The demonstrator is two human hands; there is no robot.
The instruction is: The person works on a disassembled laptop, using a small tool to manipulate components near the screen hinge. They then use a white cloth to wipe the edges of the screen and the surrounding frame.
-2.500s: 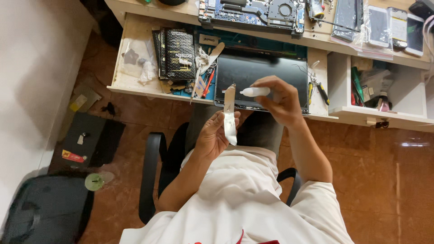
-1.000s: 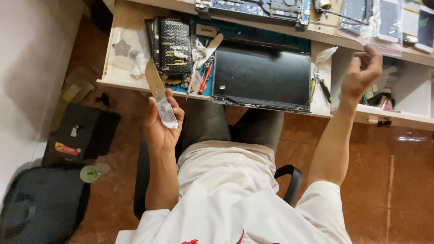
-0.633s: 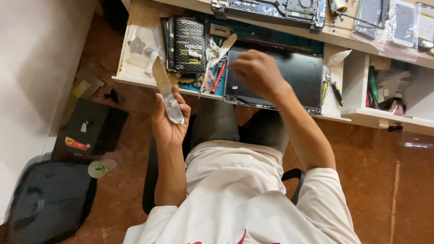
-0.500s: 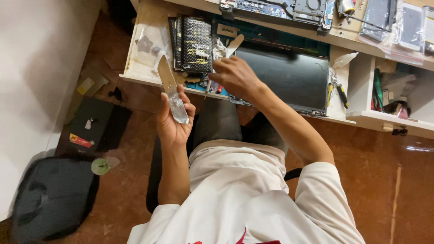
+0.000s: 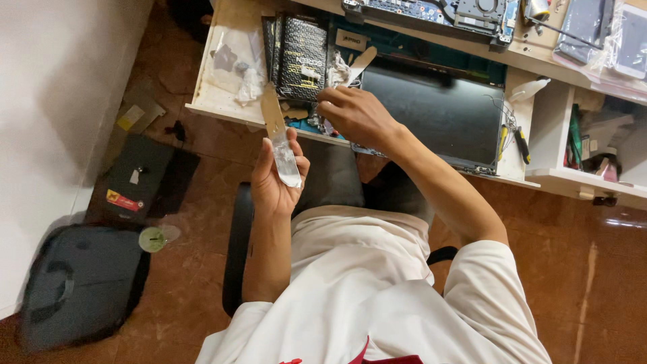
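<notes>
brown-and-clear strip (image 5: 280, 138) gripped upright in left hand (image 5: 275, 183) over the lap, right hand (image 5: 356, 116) down among tools at desk (image 5: 222, 101) edge, fingers bent, grasp unclear, dark screen (image 5: 435, 114) lies untouched, looks early.

The light is warm and rather dim. A glare streak lies on the red floor (image 5: 593, 269), right of the chair (image 5: 237, 249). The wall (image 5: 54, 101), left of the chair, is overexposed. The edges look soft and bent.
</notes>
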